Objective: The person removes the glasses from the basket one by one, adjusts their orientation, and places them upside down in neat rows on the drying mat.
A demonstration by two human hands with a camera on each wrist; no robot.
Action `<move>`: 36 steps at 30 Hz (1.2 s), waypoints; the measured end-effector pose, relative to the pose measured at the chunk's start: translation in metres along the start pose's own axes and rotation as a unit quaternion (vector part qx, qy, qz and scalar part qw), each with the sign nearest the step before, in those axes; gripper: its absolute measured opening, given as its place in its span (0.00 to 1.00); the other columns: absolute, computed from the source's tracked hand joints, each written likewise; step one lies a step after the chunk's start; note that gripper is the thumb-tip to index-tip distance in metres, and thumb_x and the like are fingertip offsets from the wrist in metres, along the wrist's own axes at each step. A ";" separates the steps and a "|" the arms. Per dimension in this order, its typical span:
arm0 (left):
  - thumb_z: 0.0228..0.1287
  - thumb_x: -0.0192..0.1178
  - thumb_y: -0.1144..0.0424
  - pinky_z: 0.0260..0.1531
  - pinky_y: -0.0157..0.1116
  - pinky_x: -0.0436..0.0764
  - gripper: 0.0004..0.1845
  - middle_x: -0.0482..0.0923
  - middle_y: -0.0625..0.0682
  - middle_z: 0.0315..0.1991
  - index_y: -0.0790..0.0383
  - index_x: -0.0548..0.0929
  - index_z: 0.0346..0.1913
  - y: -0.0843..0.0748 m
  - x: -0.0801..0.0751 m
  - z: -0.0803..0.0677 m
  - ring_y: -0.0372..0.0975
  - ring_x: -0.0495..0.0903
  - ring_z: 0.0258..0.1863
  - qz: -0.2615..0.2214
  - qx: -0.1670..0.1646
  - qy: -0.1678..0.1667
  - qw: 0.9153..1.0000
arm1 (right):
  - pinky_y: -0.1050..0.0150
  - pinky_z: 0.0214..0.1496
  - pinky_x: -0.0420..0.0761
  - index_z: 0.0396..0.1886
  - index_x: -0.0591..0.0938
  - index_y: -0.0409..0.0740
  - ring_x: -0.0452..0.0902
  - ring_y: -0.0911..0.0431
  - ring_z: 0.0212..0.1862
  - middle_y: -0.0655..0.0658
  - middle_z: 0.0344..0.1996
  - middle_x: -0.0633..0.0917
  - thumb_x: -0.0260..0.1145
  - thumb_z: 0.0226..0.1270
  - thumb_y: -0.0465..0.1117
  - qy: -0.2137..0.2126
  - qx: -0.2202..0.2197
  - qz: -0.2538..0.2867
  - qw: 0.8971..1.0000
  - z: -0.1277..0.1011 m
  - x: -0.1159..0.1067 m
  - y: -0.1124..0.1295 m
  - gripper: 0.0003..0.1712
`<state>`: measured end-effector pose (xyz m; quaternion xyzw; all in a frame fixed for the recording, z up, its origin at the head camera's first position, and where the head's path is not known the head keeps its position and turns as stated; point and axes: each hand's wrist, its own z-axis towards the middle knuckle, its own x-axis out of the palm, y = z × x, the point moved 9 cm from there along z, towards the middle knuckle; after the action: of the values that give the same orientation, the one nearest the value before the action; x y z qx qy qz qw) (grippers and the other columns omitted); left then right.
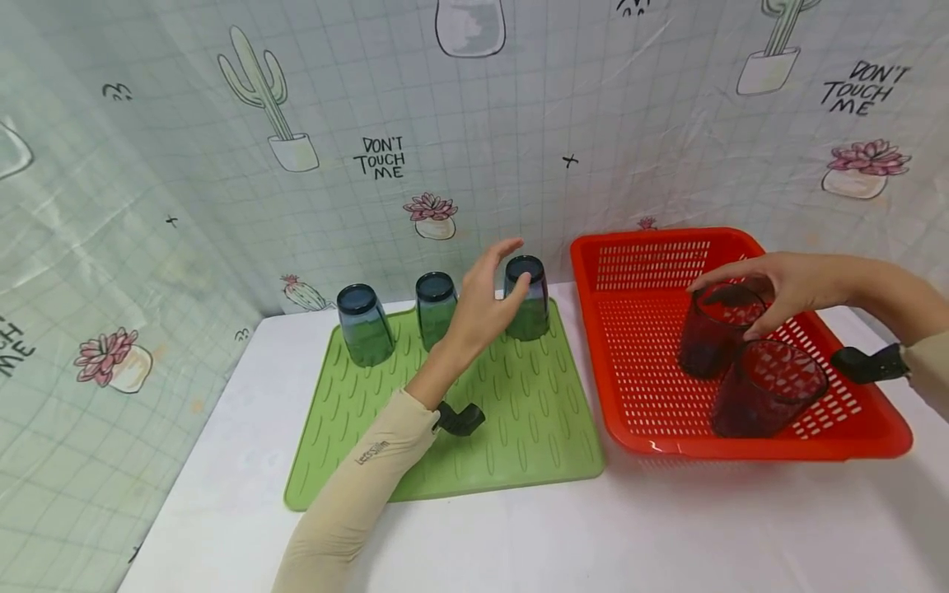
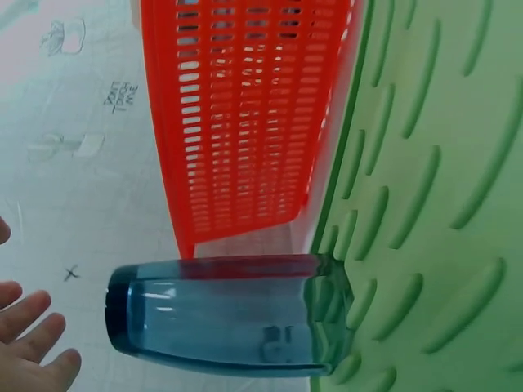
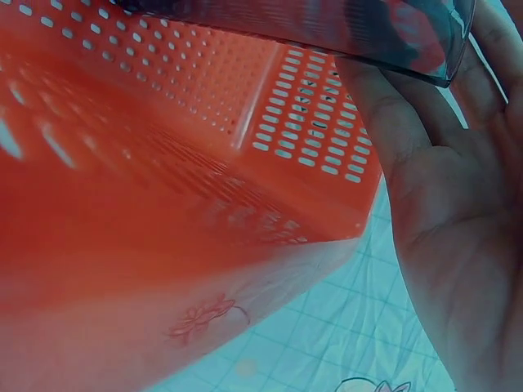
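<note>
Left hand [image 1: 485, 306], fingers loose, beside upturned blue tumbler [image 1: 530, 313]; right hand [image 1: 801, 282] grips another tumbler [image 1: 704, 342] in red basket [image 1: 645, 268].
Backdrop [image 1: 474, 107] says "DON'T TOUCH ME"; sleeve [image 1: 359, 494] reads perhaps "LetsSlim".

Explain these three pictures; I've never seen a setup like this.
No machine here: a person works with bare hands. The wide picture comes from a camera on the head; the others come from one on each wrist. On a white table, three bluish glasses stand on a green mat; beside it, a red basket holds two more glasses. The left hand is near the rightmost mat glass, holding nothing. The right hand is at the farther basket glass; whether it grips is unclear.
</note>
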<state>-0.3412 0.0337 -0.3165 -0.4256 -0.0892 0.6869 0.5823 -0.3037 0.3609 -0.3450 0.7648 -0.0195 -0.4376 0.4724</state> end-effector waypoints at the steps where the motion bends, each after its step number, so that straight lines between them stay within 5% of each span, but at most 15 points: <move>1: 0.76 0.56 0.62 0.72 0.39 0.67 0.25 0.72 0.57 0.69 0.62 0.69 0.72 -0.002 0.000 -0.002 0.41 0.68 0.72 0.004 0.004 0.003 1.000 | 0.60 0.49 0.88 0.74 0.66 0.36 0.76 0.68 0.61 0.62 0.61 0.79 0.76 0.57 0.30 -0.002 -0.002 -0.001 1.000 0.000 -0.001 0.001 0.45; 23: 0.74 0.58 0.62 0.68 0.46 0.74 0.23 0.78 0.56 0.65 0.65 0.76 0.68 -0.029 -0.005 -0.040 0.46 0.74 0.67 0.038 0.038 0.060 0.997 | 0.63 0.49 0.87 0.74 0.68 0.40 0.77 0.67 0.61 0.60 0.62 0.79 0.76 0.59 0.32 -0.029 -0.012 -0.036 0.999 -0.003 0.002 0.003 0.44; 36: 0.73 0.59 0.62 0.68 0.44 0.73 0.24 0.78 0.55 0.65 0.62 0.76 0.69 -0.025 -0.003 -0.053 0.45 0.74 0.68 0.029 0.023 0.083 0.996 | 0.72 0.49 0.83 0.71 0.74 0.46 0.79 0.70 0.54 0.58 0.57 0.83 0.81 0.54 0.38 -0.091 0.011 -0.154 0.984 0.000 -0.013 0.016 0.44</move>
<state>-0.2864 0.0192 -0.3322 -0.4705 -0.0124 0.6675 0.5770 -0.3056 0.3579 -0.3242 0.7208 0.0510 -0.5730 0.3868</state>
